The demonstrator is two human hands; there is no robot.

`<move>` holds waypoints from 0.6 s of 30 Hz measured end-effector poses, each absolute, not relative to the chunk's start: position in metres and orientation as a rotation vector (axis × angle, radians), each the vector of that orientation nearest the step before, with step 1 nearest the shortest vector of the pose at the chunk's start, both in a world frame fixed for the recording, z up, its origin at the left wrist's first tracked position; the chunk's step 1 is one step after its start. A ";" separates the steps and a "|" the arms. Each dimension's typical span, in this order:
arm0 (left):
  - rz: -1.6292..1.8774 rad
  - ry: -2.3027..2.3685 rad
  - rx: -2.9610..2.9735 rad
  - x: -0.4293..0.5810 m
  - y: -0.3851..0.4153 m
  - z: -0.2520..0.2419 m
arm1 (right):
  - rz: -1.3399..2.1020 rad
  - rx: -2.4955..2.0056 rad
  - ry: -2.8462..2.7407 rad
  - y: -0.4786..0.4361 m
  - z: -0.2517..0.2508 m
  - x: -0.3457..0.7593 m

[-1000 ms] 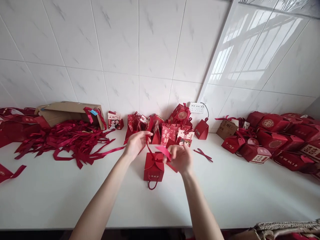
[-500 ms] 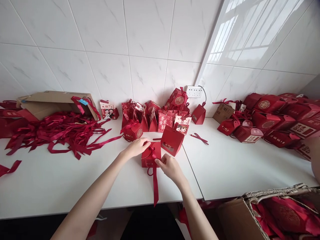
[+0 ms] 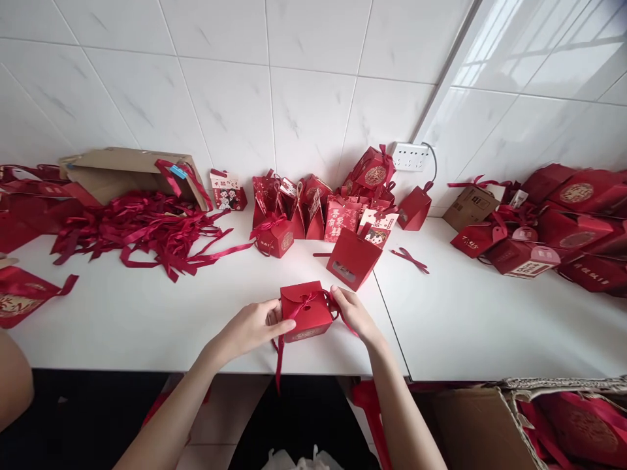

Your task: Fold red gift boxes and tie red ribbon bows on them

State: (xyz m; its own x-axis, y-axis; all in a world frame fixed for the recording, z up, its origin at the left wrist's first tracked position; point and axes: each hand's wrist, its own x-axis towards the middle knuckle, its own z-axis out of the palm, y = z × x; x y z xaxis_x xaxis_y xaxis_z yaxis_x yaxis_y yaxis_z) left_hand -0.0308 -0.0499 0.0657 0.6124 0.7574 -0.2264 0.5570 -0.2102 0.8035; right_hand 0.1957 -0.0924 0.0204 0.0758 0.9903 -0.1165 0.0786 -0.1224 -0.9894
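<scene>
A small red gift box (image 3: pixel 306 313) sits on the white table (image 3: pixel 196 326) near its front edge. Dark red ribbon (image 3: pixel 307 301) is knotted on its lid, and one tail hangs down at the front left. My left hand (image 3: pixel 259 324) grips the box's left side, thumb on the front edge. At the right side, my right hand (image 3: pixel 353 312) pinches the ribbon close to the box; its fingertips are partly hidden. Just behind stands a larger red box (image 3: pixel 353 261) with a clear window.
Loose ribbons (image 3: pixel 151 228) spill from a cardboard box (image 3: pixel 132 166) at left. Several red boxes (image 3: pixel 573 225) are piled at right. A power strip (image 3: pixel 410 156) is on the wall. Another person's arm (image 3: pixel 14 378) and a red box (image 3: pixel 24 294) show at far left. An open carton (image 3: pixel 484 424) stands lower right.
The small box has turned, and its long ribbon tail now hangs at the front left. My left hand moved down to its side, my right to its right edge. The view has shifted.
</scene>
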 end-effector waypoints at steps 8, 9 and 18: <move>0.360 0.971 1.722 -0.037 -0.050 0.057 | 0.908 -1.670 -1.302 -0.103 0.034 0.201; 0.347 0.950 1.685 -0.038 -0.047 0.056 | 0.860 -1.692 -1.314 -0.105 0.036 0.203; 0.296 0.895 1.581 -0.039 -0.032 0.056 | 1.052 -1.502 -1.213 -0.111 0.040 0.205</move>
